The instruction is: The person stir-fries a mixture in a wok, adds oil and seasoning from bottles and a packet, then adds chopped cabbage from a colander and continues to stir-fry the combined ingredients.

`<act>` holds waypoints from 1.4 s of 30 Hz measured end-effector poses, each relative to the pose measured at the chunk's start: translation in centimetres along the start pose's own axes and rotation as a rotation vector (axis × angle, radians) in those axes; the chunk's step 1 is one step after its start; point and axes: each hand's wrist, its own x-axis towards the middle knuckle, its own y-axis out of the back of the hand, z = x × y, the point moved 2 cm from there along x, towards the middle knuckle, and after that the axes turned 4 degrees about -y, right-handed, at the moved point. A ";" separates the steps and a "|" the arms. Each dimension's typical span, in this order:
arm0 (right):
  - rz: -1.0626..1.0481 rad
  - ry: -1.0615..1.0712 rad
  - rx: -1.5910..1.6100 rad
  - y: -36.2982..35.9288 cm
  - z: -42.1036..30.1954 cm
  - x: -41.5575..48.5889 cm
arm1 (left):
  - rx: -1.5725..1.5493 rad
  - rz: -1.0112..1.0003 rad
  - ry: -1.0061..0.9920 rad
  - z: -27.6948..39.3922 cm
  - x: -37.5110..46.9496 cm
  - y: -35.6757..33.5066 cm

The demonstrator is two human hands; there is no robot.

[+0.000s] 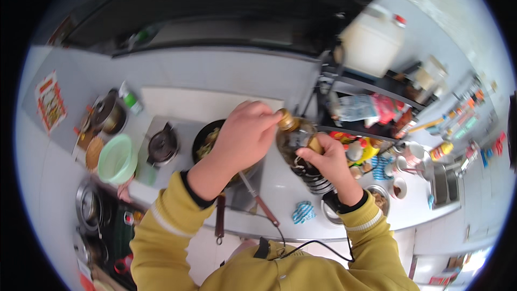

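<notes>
A large oil bottle [298, 141] with dark contents is held tilted above the counter. My right hand [333, 161] grips its body from the right, with the thumb across the front. The fingertips of my left hand [246, 137] pinch the gold cap [286, 119], which sits on the bottle's neck. Below and behind my left hand is a dark frying pan [200, 139] with chopped food in it, partly hidden by that hand and wrist. The pan's brown handle [219, 218] points towards me. A turner with a brown handle [266, 210] leans out over the pan's right side.
A mint-green basin [117, 161] and a lidded pot [108, 115] stand left of the hob [185, 129]. A blue-checked cloth [303, 212] and a metal bowl of food [379, 199] lie to the right. A loaded black rack [363, 127] rises behind the bottle; the sink [444, 186] is far right.
</notes>
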 end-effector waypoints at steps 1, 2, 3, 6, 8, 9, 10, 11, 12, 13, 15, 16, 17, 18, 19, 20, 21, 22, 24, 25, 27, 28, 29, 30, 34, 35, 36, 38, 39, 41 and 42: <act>0.019 0.034 0.030 1.1 -1.0 -1.0 | -0.033 0.009 -0.031 1.7 0.9 0.2; 0.021 0.014 0.089 2.1 -1.7 -1.9 | -0.030 -0.017 -0.061 3.3 1.8 0.4; 0.037 -0.050 -0.005 3.5 -2.4 -2.3 | -0.022 -0.047 -0.084 4.8 2.7 0.8; 0.086 -0.061 0.181 8.0 -4.3 -3.9 | -0.051 -0.078 -0.115 9.3 5.3 0.8; 0.102 -0.152 0.516 12.0 -5.5 -4.5 | -0.101 -0.072 -0.099 11.5 6.5 0.9; 0.167 -0.069 0.562 14.1 -6.2 -4.7 | -0.203 -0.053 -0.010 12.2 6.5 1.2; 0.219 0.030 0.578 16.3 -7.0 -4.6 | -0.282 -0.037 0.080 12.9 6.0 1.6; 0.279 0.080 0.553 18.5 -7.7 -4.3 | -0.359 -0.023 0.173 13.3 5.4 2.0; 0.390 0.151 0.502 20.5 -8.4 -4.0 | -0.393 -0.003 0.190 13.7 4.7 2.3; 0.497 0.231 0.496 22.5 -9.1 -3.3 | -0.431 -0.009 0.197 13.9 3.8 2.5; 0.555 0.297 0.597 26.3 -10.6 -1.7 | -0.515 -0.017 0.210 14.1 1.7 2.9; 0.586 0.366 0.625 27.8 -11.1 -0.6 | -0.541 -0.013 0.285 14.1 0.5 3.0; 0.628 0.421 0.538 29.1 -11.6 0.7 | -0.576 -0.006 0.355 14.2 -0.7 3.0; 0.649 0.463 0.564 30.1 -11.9 2.0 | -0.622 0.007 0.411 14.2 -2.0 3.1; 0.657 0.518 0.583 31.0 -12.1 3.3 | -0.644 0.025 0.510 14.2 -3.2 3.3; 0.663 0.534 0.587 31.7 -12.1 4.6 | -0.678 0.050 0.594 14.3 -4.5 3.6; 0.670 0.548 0.592 32.3 -11.9 6.0 | -0.712 0.073 0.679 14.3 -5.7 4.0; 0.676 0.566 0.595 32.8 -11.6 7.2 | -0.719 0.126 0.743 14.3 -6.9 4.4; 0.682 0.561 0.607 33.4 -10.6 9.4 | -0.738 0.246 0.860 14.5 -9.1 5.2; 0.708 0.541 0.622 33.5 -10.0 10.4 | -0.687 0.282 0.885 14.4 -10.0 5.4; 0.703 0.519 0.623 33.7 -8.8 12.1 | -0.600 0.368 0.921 14.3 -11.3 5.8; 0.709 0.499 0.622 33.6 -8.1 12.9 | -0.585 0.404 0.964 14.4 -11.8 6.0; 0.715 0.478 0.620 33.4 -7.6 13.5 | -0.584 0.405 0.988 14.7 -12.2 6.0; 0.700 0.461 0.616 33.3 -7.1 14.1 | -0.584 0.404 1.013 15.0 -12.5 6.2; 0.680 0.422 0.614 32.4 -5.6 15.3 | -0.552 0.426 1.055 15.9 -12.8 6.1; 0.675 0.410 0.615 32.3 -5.3 15.5 | -0.564 0.402 1.028 15.9 -12.7 6.0; 0.691 0.370 0.616 32.2 -5.0 15.6 | -0.577 0.378 1.002 15.8 -12.5 5.8; 0.660 0.398 0.595 32.1 -4.8 15.8 | -0.585 0.357 0.969 15.4 -12.2 5.2; 0.657 0.392 0.586 32.2 -4.7 15.9 | -0.579 0.356 0.964 15.1 -11.9 4.7; 0.601 0.377 0.529 32.4 -4.4 16.2 | -0.578 0.330 0.939 14.8 -11.4 3.8; 0.572 0.368 0.502 32.5 -4.3 16.4 | -0.582 0.309 0.916 14.7 -11.1 3.4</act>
